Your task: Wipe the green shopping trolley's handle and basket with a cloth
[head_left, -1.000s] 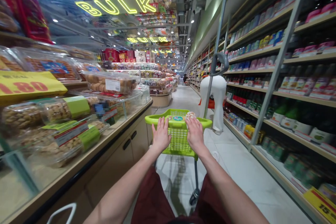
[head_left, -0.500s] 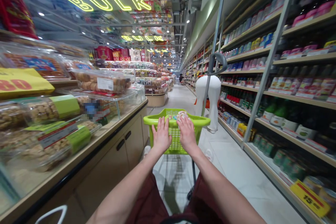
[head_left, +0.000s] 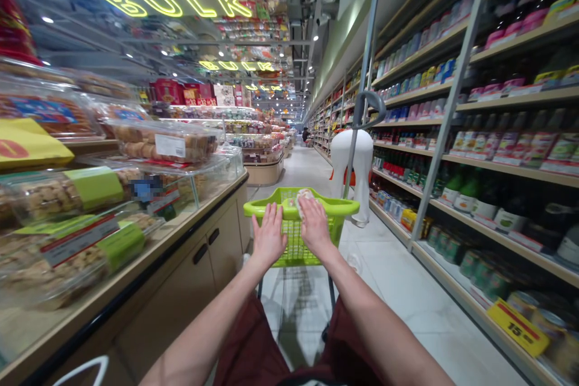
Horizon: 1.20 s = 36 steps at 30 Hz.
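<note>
A bright green shopping cart (head_left: 341, 207) with a slatted plastic basket stands right in front of me. My left hand (head_left: 270, 235) lies on its near rim, fingers stretched out flat and a little apart, thumb to the left. Beside it, my right hand (head_left: 315, 226) presses on the same rim with fingers together over a crumpled white cloth (head_left: 304, 195). Only the cloth's far part shows past the fingertips; how the fingers grip it is hidden. Inside the basket, the contents are mostly hidden by my hands.
At left runs a counter (head_left: 226, 217) stacked with clear snack boxes (head_left: 163, 142). Shelves of bottles and cans (head_left: 497, 139) line the right side. A white stool (head_left: 355, 154) and a metal pole (head_left: 362, 72) stand ahead on the right. The tiled aisle (head_left: 301, 163) stretches forward.
The view has turned slightly, so the cart, counter and shelves sit further left. My right hand has shifted slightly left along the rim with the cloth; my left hand stays on the rim.
</note>
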### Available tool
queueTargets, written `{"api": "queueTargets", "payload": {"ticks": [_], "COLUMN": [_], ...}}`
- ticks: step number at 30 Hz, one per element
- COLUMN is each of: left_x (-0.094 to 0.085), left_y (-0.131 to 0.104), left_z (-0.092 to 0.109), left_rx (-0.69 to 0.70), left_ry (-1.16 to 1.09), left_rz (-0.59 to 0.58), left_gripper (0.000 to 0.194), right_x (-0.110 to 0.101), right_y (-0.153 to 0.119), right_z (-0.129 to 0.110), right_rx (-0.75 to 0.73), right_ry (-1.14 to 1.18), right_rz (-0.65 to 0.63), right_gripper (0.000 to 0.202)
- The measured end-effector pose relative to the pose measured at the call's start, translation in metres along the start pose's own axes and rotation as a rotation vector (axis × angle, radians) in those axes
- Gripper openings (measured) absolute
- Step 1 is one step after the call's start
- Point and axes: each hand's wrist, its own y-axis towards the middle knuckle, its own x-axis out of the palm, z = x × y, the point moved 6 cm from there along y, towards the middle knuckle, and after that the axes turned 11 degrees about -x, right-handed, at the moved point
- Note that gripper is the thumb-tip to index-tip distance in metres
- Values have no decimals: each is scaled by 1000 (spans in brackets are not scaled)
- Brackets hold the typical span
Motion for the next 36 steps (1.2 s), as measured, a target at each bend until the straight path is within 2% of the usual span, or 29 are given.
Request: {"api": "queueTargets", "payload": {"ticks": [3,6,8,10,12,17,19,22,26,28,30,36], "left_x": [-3,-2,1,3,4,1,-1,-4,-4,-4,-3,-5], "left_y": [4,5,4,3,1,0,-1,-2,-4,-5,-6,-1], "left_z": [-18,-35,-38,-37,-33,-26,-26,-27,-29,-29,-28,-29], "left_rx": [-46,-91,-84,-86,-95,-68,-50,-28,-24,-30,-35,-54], "left_ry": [7,16,17,14,11,20,24,19,-1,-10,-12,1], "left_rz": [13,24,21,25,27,13,3,-6,7,20,32,17], "left_gripper": [64,64,64,64,65,64,63,61,60,60,59,56], "right_x": [5,-5,-12,-15,-10,21,25,13,-14,-17,-10,28], "right_y": [4,-4,-9,-10,-5,10,11,7,-1,-2,0,14], "right_z": [-7,15,30,34,22,-36,-43,-20,29,35,24,-45], "right_rx": [6,110,185,216,171,-66,-110,-49,167,212,168,-112], "right_ry": [42,-11,-57,-83,-76,31,54,22,-79,-98,-75,51], "right_rz": [-41,-38,-11,23,32,-72,-99,-63,30,30,10,-66], "right_gripper": [58,55,56,55,53,53,54,53,53,53,52,53]}}
